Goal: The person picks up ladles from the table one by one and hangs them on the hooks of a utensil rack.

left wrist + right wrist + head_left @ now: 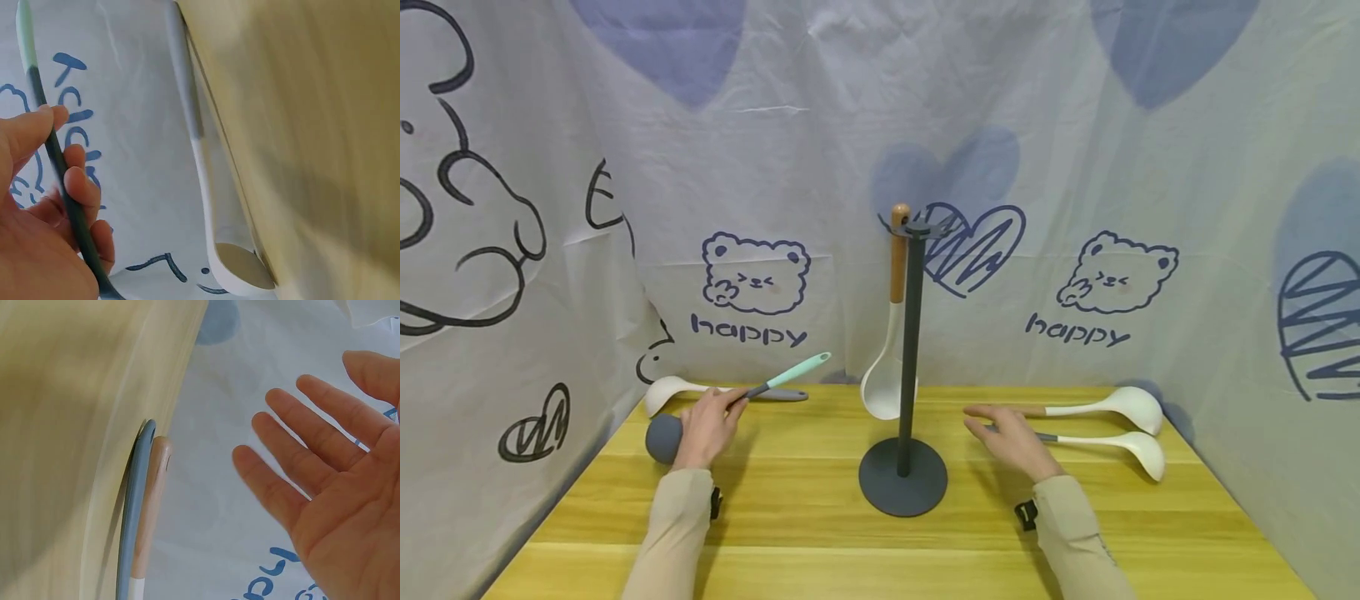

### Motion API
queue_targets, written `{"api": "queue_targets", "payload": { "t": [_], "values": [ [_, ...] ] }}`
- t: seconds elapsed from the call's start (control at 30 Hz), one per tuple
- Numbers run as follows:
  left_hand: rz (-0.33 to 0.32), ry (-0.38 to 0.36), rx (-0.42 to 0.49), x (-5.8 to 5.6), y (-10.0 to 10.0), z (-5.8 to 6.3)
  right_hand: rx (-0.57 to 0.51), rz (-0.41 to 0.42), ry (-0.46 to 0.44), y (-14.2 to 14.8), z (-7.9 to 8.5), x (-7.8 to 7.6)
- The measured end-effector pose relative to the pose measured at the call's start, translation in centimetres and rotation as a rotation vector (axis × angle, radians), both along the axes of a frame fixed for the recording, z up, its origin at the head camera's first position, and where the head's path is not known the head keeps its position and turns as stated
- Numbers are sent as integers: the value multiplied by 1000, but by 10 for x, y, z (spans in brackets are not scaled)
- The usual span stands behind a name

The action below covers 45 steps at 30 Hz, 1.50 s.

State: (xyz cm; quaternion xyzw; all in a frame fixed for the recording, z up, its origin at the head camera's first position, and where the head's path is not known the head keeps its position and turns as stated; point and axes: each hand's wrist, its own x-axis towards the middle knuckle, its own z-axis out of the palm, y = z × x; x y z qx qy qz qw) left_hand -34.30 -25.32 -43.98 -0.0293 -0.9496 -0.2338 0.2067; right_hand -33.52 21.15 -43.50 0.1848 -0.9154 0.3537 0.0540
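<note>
My left hand (709, 429) pinches the dark shaft of a mint-handled ladle (799, 369), its dark bowl hanging near my wrist in the head view. Behind it a white ladle with a grey handle (185, 81) lies on the table. My right hand (337, 462) has its fingers spread and holds nothing. Below and beside it lie two white ladles, one with a blue-grey handle (134, 500) and one with a wooden handle (152, 512). A white ladle with a wooden handle (897, 267) hangs from the dark rack (912, 350) between my hands.
The rack's round base (902, 492) stands mid-table on the wood-grain tabletop (790, 533). Hooks ring the top of its pole. A printed cloth (835, 100) hangs behind the table and along both sides.
</note>
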Motion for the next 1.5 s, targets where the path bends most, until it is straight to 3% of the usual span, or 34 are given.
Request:
{"api": "queue_targets", "payload": {
  "t": [0.23,0.57,0.87,1.27,1.5],
  "values": [
    [-23,97,74,1,11,7,-80,-13,29,-6,3,5],
    [-64,343,206,6,29,18,-143,-60,126,-20,16,9],
    [-98,329,275,9,50,30,-209,-50,149,-21,30,10],
    [-128,444,309,17,66,41,-190,24,337,-43,65,3],
    [-174,442,360,18,76,46,-202,26,427,-47,79,1]
  ]
}}
